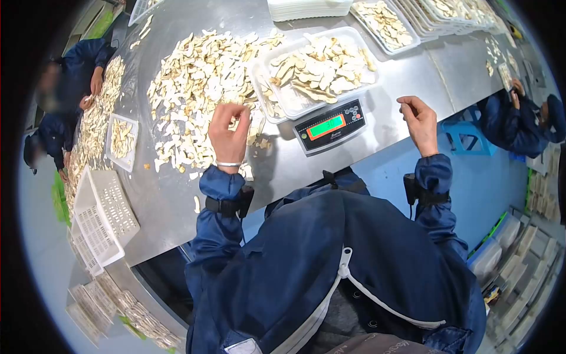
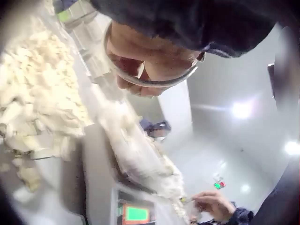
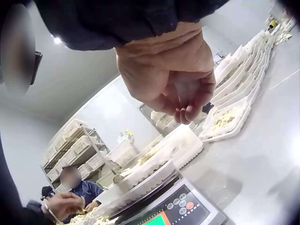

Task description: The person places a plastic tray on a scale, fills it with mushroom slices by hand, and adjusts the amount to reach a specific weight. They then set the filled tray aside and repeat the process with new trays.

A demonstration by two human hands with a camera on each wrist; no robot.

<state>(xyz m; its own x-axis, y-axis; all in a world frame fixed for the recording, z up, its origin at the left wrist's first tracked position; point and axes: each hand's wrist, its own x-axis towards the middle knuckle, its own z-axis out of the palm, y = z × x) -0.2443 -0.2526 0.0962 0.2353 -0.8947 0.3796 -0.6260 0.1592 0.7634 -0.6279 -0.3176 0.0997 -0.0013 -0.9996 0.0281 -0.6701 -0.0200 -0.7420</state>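
Observation:
My left hand (image 1: 229,131) hovers at the right edge of a heap of pale, brown-edged slices (image 1: 197,82) that look like dried mushroom. Its fingers are loosely bent, the thumb stands apart, and no slice plainly shows in its grasp. Ahead of me a digital scale (image 1: 348,131) with a lit green display bears a clear plastic tray (image 1: 362,88) filled with larger slices (image 1: 321,68). To the right of the scale, my right hand (image 1: 420,125) is raised near the table's front edge. Its relaxed fingers (image 3: 192,110) curl loosely around nothing in the right wrist view.
Several stacked white trays (image 1: 309,10) stand behind the scale, and a tray of slices (image 1: 386,26) sits back right. On the left are a small tray (image 1: 122,141) and a perforated white basket (image 1: 121,206). Other people work at both sides; a blue stool (image 1: 469,138) stands right.

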